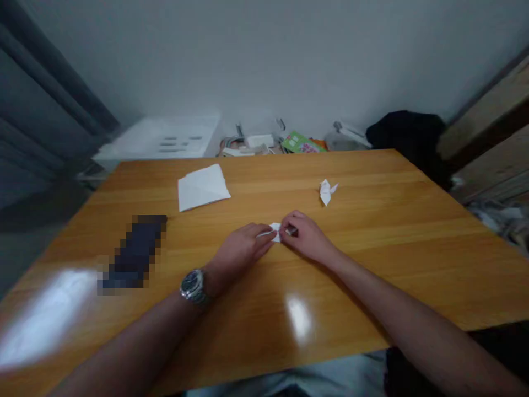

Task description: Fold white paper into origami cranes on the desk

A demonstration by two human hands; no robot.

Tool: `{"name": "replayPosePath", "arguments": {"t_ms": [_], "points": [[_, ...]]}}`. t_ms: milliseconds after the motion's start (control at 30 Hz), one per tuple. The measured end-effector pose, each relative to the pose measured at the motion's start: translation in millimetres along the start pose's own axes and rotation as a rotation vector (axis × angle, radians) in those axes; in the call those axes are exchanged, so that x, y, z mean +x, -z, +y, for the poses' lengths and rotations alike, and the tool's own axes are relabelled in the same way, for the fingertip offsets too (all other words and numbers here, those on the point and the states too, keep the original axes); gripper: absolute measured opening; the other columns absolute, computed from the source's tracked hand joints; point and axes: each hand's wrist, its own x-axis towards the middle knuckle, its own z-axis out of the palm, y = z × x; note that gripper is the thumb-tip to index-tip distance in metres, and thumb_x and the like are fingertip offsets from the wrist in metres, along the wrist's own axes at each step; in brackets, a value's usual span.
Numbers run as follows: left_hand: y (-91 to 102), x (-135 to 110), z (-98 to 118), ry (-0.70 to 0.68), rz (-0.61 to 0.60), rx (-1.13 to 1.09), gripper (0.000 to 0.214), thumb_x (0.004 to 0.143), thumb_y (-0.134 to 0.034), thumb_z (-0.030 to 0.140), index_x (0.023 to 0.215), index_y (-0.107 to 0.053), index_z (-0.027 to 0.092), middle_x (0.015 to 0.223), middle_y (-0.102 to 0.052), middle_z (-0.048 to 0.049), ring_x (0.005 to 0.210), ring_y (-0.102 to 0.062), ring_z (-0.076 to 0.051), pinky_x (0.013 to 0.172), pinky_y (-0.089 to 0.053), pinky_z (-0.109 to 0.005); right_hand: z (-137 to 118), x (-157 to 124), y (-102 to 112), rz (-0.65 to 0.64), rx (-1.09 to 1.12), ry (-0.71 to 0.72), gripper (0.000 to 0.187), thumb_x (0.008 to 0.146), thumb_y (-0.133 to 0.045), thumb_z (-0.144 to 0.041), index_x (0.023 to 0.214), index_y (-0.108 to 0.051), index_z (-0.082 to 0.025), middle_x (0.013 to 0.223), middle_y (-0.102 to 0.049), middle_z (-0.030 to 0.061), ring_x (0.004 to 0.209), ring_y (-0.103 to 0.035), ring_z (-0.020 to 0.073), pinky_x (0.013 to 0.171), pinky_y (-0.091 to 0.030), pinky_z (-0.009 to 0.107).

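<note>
A small folded piece of white paper [275,226] lies between my hands near the middle of the wooden table [264,309]. My left hand [243,248], with a metal watch [193,284] on its wrist, grips the paper's left side with the fingers close together. At the right side, my right hand [308,237] pinches the paper between thumb and forefinger. Fingers cover much of the paper, so its full shape is hidden. Beyond my right hand sits a folded white paper figure [325,192] with pointed ends.
White paper sheets [202,187] lie at the back left of the table. A dark, pixelated object [136,253] rests on the left. Past the far edge are a white plastic container [165,138], a green booklet [301,143] and a black item [407,135].
</note>
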Motion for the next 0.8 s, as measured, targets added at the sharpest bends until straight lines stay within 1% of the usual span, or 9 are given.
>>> {"name": "replayPosePath", "arguments": {"t_ms": [200, 300, 433, 633, 800], "points": [[-2.6, -2.5, -2.8, -0.061, -0.025, -0.026, 0.034, 0.104, -0.049, 0.03, 0.132, -0.062, 0.016, 0.13, -0.067, -0.0103, 0.111, -0.065, -0.024, 0.097, -0.056, -0.04, 6.9, -1.4, 3.5, 0.002, -0.009, -0.02, 0.012, 0.081, -0.066, -0.005, 0.081, -0.067, -0.017, 0.089, -0.063, 0.0048, 0.084, -0.059, 0.018, 0.077, -0.046, 0.03], [-1.7, -3.5, -3.2, -0.073, -0.03, -0.029, 0.034, 0.104, -0.047, 0.028, 0.132, -0.062, 0.017, 0.132, -0.066, -0.0104, 0.112, -0.065, -0.024, 0.097, -0.056, -0.04, 7.1, -1.4, 3.3, 0.01, -0.004, -0.02, 0.012, 0.082, -0.065, -0.006, 0.081, -0.067, -0.017, 0.09, -0.063, 0.005, 0.084, -0.059, 0.0181, 0.077, -0.047, 0.031], [-1.0, -2.0, -0.7, -0.051, -0.044, -0.012, 0.034, 0.105, -0.044, 0.025, 0.132, -0.062, 0.015, 0.128, -0.067, -0.0108, 0.109, -0.065, -0.024, 0.095, -0.057, -0.039, 5.5, -0.8, 3.4, 0.013, -0.014, -0.02, 0.011, 0.083, -0.064, -0.007, 0.081, -0.067, -0.017, 0.09, -0.062, 0.0049, 0.085, -0.059, 0.0185, 0.079, -0.047, 0.032], [-0.8, 0.8, 1.7, -0.044, -0.054, 0.0, 0.033, 0.105, -0.042, 0.024, 0.13, -0.063, 0.015, 0.124, -0.068, -0.0109, 0.107, -0.064, -0.023, 0.095, -0.056, -0.039, 4.1, -0.7, 3.2, 0.016, -0.012, -0.045, 0.01, 0.084, -0.064, -0.009, 0.08, -0.066, -0.018, 0.089, -0.061, 0.0043, 0.084, -0.058, 0.0183, 0.077, -0.047, 0.031], [-1.1, -0.3, 2.2, -0.039, -0.074, 0.017, 0.034, 0.104, -0.045, 0.024, 0.133, -0.06, 0.016, 0.126, -0.066, -0.0103, 0.106, -0.063, -0.024, 0.094, -0.055, -0.04, 5.1, -1.5, 4.7, 0.004, -0.012, -0.049, 0.01, 0.084, -0.065, -0.01, 0.087, -0.067, -0.019, 0.091, -0.061, 0.0041, 0.087, -0.058, 0.019, 0.078, -0.046, 0.032]]}}
